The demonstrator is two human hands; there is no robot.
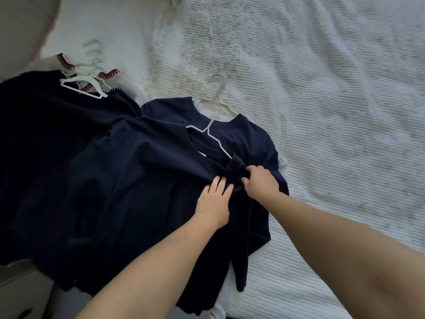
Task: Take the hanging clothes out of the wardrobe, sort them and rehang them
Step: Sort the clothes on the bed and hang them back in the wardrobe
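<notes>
Clothes are out and piled on the bed [322,111], sorting underway, nothing rehung: your right hand [261,181] pinches the top navy shirt [142,180] shoulder, left hand [212,204] presses flat, grip released.

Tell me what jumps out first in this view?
Both hands meet mid-frame on the top navy shirt: the left hand lies on it, the right hand grips a bunched fold. A white hanger sits in its neckline; more dark clothes lie left on the white bedspread.
</notes>
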